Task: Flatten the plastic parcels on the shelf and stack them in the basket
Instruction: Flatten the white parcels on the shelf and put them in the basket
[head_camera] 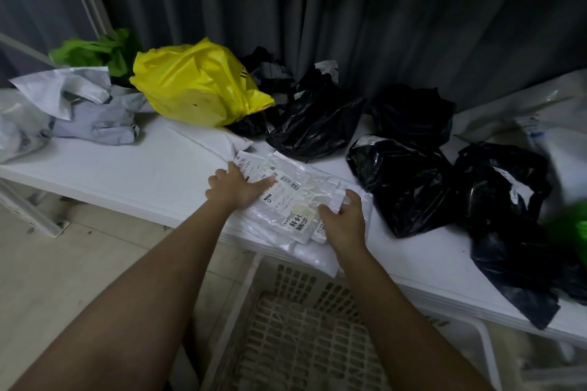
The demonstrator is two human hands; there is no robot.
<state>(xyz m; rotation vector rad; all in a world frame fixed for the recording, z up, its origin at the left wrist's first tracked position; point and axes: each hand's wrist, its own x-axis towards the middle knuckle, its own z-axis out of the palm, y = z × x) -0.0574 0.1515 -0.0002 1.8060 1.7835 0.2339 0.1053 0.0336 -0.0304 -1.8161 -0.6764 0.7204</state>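
Both hands lie on a white labelled parcel (295, 203) at the shelf (133, 174) edge: the left hand (236, 189) flat, the right hand (344, 219) gripping its right side. Black bags (403, 181) crowd right of the right hand, a yellow bag (197, 82) lies beyond the left, and the basket (305, 327) sits below both.

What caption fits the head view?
Both hands press a white parcel flat on the shelf above the basket.

Blurred, perhaps green parcel (571, 232), edge-cropped
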